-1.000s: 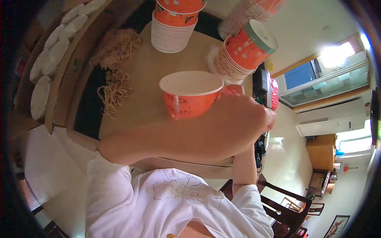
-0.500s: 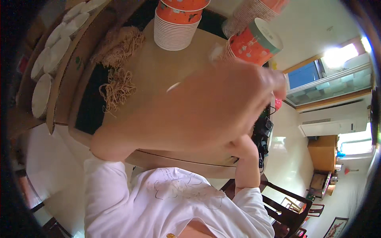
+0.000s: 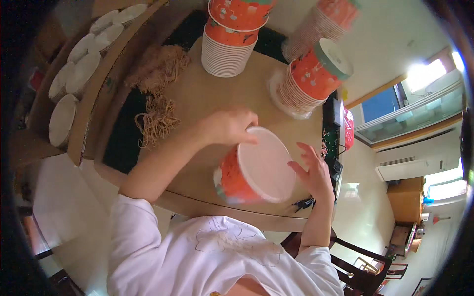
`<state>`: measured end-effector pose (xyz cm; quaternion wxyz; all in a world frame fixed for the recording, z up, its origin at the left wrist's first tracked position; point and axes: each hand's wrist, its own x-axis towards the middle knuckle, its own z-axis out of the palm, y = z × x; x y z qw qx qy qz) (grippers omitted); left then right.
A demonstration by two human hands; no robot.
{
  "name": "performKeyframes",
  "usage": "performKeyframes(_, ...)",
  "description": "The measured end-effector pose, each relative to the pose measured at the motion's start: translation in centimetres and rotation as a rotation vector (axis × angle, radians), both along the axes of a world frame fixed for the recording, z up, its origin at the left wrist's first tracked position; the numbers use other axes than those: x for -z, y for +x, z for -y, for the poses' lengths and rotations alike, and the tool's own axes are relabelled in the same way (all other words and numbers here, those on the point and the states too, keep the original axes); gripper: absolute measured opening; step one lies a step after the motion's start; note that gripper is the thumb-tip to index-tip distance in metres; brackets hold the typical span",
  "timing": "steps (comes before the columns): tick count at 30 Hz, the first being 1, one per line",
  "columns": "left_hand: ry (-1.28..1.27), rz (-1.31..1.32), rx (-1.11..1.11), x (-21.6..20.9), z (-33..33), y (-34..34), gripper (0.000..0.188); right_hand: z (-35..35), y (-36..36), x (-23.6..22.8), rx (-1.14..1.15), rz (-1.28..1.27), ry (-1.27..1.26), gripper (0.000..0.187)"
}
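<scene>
A paper tub [image 3: 231,172], orange with a green band at its lower end, hangs tilted over the near part of the table. Its broad pale round top [image 3: 266,163] faces up and to the right; whether this is a lid or the open inside I cannot tell. My left hand [image 3: 232,126] grips the tub at the far left of its rim, thumb over the edge. On the other side my right hand [image 3: 315,170] has its fingers spread beside the rim, holding nothing. Motion blurs the tub's lower end.
Nested stacks of orange tubs [image 3: 228,52] [image 3: 316,74] stand at the table's far side, one partly in clear plastic. Bundles of tan string [image 3: 157,118] lie to the left. A cardboard box [image 3: 94,108] holds several white-topped tubs [image 3: 63,121]. Dark cables [image 3: 303,203] lie near the right edge.
My left hand has drawn back leftward from across the middle, and the tub now shows in its grip. My right hand, mostly covered before, has come up with fingers spread. The view has shifted slightly.
</scene>
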<state>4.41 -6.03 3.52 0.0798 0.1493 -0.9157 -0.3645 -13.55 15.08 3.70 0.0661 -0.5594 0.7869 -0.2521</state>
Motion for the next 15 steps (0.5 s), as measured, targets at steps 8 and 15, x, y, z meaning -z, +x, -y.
performKeyframes(8,0.1,0.025,-0.143,0.3,-2.1,1.3,0.019,0.9,1.0,-1.1,-0.022,0.208,0.19,0.042)
performKeyframes(15,-0.556,-0.052,0.188,-0.5,-0.8,-1.3,0.008,-1.6,8.9,-0.1,-0.3,0.434,0.182,0.066)
